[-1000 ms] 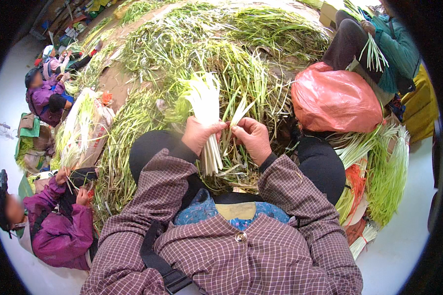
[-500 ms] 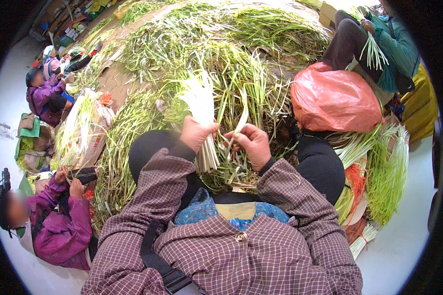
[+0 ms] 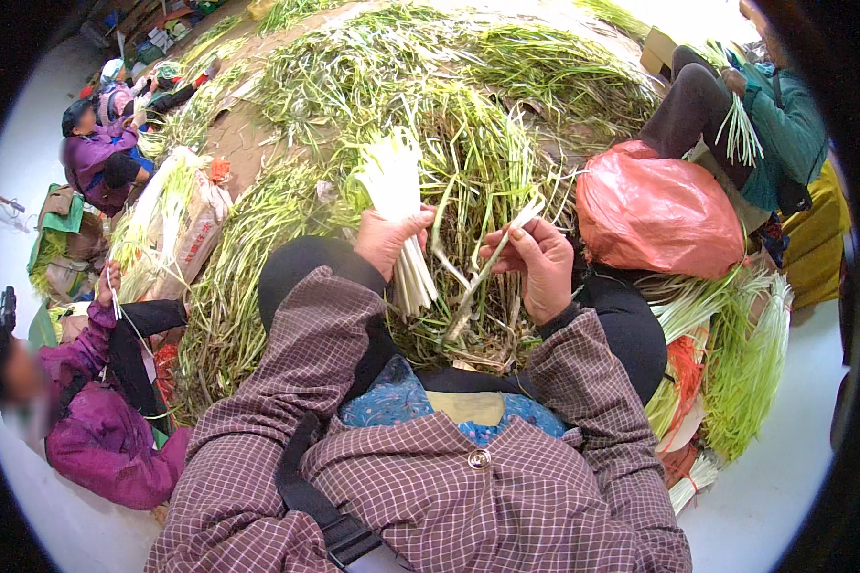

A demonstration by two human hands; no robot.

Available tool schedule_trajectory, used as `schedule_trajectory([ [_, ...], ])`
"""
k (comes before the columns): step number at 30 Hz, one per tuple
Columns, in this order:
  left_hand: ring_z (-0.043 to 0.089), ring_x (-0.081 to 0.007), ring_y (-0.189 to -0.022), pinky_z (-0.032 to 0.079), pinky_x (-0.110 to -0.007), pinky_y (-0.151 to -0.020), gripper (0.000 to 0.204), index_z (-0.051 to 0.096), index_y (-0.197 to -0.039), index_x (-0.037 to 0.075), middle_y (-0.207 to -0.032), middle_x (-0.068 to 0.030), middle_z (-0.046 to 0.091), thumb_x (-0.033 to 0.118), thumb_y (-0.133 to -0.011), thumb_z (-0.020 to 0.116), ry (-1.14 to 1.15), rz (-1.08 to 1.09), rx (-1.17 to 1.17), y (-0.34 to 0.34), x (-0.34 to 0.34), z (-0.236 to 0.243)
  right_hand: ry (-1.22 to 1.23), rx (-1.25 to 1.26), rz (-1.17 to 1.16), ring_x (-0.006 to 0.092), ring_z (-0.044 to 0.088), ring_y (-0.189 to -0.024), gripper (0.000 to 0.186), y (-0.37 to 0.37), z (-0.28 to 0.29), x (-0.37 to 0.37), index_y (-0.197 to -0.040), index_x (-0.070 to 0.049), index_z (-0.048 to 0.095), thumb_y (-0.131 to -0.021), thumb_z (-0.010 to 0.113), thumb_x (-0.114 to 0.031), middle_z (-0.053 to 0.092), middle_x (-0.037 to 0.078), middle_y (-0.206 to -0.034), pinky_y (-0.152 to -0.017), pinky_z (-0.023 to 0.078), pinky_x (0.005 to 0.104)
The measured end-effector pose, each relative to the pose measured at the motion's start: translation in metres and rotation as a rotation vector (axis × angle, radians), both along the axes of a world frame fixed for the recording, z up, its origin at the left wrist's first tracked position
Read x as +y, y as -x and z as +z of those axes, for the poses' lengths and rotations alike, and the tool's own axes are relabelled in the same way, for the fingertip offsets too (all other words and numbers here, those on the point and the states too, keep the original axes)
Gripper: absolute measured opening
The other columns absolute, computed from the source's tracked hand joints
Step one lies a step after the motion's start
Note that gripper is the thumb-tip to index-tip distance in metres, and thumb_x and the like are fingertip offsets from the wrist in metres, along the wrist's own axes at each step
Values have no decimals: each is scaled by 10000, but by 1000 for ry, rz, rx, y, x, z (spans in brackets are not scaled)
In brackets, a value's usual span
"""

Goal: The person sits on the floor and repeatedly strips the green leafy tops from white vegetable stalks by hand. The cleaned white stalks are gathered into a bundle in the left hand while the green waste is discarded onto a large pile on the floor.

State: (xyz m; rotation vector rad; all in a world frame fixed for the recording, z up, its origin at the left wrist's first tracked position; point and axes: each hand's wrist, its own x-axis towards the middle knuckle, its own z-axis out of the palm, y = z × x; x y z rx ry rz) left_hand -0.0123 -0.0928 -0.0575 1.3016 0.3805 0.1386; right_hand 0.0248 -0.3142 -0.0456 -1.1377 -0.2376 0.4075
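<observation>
My left hand (image 3: 388, 239) is closed around a thick bundle of white-stemmed green stalks (image 3: 392, 177), held upright over my lap with the cut ends down. Over to its right, my right hand (image 3: 542, 265) pinches a single pale stalk (image 3: 465, 301) between thumb and fingers, slanting down toward my knees. Thin peeled leaf strips (image 3: 438, 234) hang between the two hands. Beneath and beyond them spreads a heap of loose green leaves and stalks (image 3: 487, 143), some browned at the near side.
On the right stand a red plastic bag (image 3: 655, 210) and piled green stalk bundles (image 3: 750, 358). A person in a teal jacket (image 3: 784, 124) sits behind the bag, holding stalks. Along the left, people in purple jackets (image 3: 115, 439) sit beside a sack topped with stalks (image 3: 186, 229).
My right hand has moved to the right, away from the bundle, and the stalk in it now slants downward. My left hand keeps its hold. The near-left person's arms have shifted.
</observation>
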Motion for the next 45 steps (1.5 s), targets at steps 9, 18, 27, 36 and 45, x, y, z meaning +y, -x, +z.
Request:
schedule_trajectory([
  [9, 564, -113, -519, 473, -227, -482, 298, 615, -1019, -30, -770, -80, 653, 54, -752, 717, 132, -288, -87, 18, -20, 17, -138, 67, -53, 189, 672, -766, 142, -13, 13, 38, -950, -10, 562, -938, 526, -147, 660, 127, -895, -599, 557, 254],
  [18, 550, -110, -500, 485, -238, -464, 231, 603, -950, -10, -757, -79, 639, 89, -776, 718, 161, -407, -8, 16, -14, 27, 53, -54, 4, 152, 624, -891, 194, -7, -21, 43, -1040, -23, 587, -950, 508, -176, 645, 78, -983, -743, 509, 282],
  [27, 521, -63, -556, 493, -229, -492, 198, 570, -951, 9, -816, -66, 607, 141, -832, 659, 251, -332, -123, 10, 14, 40, 43, -103, 504, 47, 497, -734, 202, 27, -71, 30, -954, -9, 592, -963, 514, -195, 526, -44, -785, -671, 444, 220],
  [36, 479, -48, -603, 465, -209, -555, 194, 520, -1007, 42, -873, -42, 566, 160, -883, 610, 306, -143, -336, 4, 64, 53, 509, -148, 670, 80, 480, -655, 180, 41, -161, 11, -999, -39, 608, -938, 522, -184, 546, -2, -700, -606, 435, 272],
  [45, 434, -63, -635, 444, -207, -608, 128, 511, -926, 58, -727, 15, 465, 184, -938, 532, 621, -166, -536, 4, 92, 63, 1612, -575, 1257, 292, 625, -972, 330, 29, -210, -23, -1153, -136, 632, -831, 562, -116, 666, 126, -1000, -811, 515, 400],
])
